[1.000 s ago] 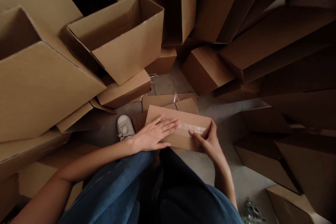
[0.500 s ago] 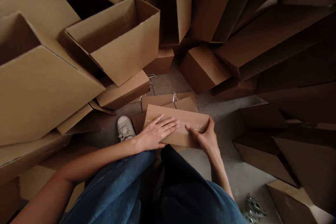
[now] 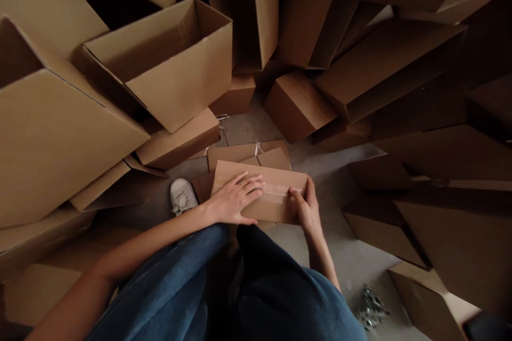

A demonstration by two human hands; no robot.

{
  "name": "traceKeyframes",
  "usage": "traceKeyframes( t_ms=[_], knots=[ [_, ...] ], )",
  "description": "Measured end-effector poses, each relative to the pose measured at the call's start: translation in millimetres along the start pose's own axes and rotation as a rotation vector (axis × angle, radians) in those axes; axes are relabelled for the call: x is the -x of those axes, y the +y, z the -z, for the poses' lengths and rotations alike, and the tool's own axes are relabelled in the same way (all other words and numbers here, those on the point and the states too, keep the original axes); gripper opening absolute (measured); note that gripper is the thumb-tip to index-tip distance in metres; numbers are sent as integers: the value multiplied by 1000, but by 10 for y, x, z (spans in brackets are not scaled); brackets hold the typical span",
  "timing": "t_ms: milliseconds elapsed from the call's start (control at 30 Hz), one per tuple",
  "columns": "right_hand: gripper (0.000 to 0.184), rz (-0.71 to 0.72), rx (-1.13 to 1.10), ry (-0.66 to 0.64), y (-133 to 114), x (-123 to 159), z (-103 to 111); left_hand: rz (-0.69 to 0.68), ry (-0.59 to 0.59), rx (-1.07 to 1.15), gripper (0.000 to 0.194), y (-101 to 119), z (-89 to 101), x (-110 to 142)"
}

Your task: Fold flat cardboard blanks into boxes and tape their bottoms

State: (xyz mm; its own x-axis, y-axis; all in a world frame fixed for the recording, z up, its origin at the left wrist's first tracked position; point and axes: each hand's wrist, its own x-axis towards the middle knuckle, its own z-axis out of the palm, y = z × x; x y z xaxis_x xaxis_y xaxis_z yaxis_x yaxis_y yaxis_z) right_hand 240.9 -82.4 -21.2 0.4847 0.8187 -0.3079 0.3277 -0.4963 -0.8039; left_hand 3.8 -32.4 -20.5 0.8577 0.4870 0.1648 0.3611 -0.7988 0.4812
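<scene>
In front of my knees is a small closed cardboard box (image 3: pixel 276 208), with a strip of clear tape (image 3: pixel 276 188) along the seam of its upper face. My left hand (image 3: pixel 236 198) lies flat on the left part of that face, fingers spread. Gripping the box's right end is my right hand (image 3: pixel 307 203), its thumb on the tape and its fingers over the far right corner, partly hidden. Beneath and beyond this box are flattened-looking cardboard pieces (image 3: pixel 228 154) with a bit of white string or tape at their edge.
Cardboard boxes crowd round me: an open-topped box (image 3: pixel 180 80) at upper left, a large box (image 3: pixel 68 144) at left, a smaller box (image 3: pixel 300 106) ahead and a stack (image 3: pixel 452 234) at right. A shiny metallic heap (image 3: pixel 373 308) lies on the concrete floor (image 3: pixel 344 256).
My right thumb has shifted slightly along the tape toward the box's right end. My left hand stays flat on the box. The whole view has swung a little to the right.
</scene>
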Motion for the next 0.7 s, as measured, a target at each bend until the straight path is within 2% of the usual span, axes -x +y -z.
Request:
traceKeyframes(
  t_ms=[167,300,367,567,700],
  knots=[
    [93,-9,55,-1,-5,0,-10,-5,56,16,71,29,78,41],
    [93,0,79,13,-6,-4,-13,50,166,-6,43,25,77,98],
    [94,14,82,12,1,-10,-9,57,183,-12,35,14,48,108],
    [93,25,46,-48,-1,-20,12,19,149,-43,36,-2,5,73],
    [97,7,78,-35,-36,-2,5,10,145,-72,36,12,33,62]
  ],
)
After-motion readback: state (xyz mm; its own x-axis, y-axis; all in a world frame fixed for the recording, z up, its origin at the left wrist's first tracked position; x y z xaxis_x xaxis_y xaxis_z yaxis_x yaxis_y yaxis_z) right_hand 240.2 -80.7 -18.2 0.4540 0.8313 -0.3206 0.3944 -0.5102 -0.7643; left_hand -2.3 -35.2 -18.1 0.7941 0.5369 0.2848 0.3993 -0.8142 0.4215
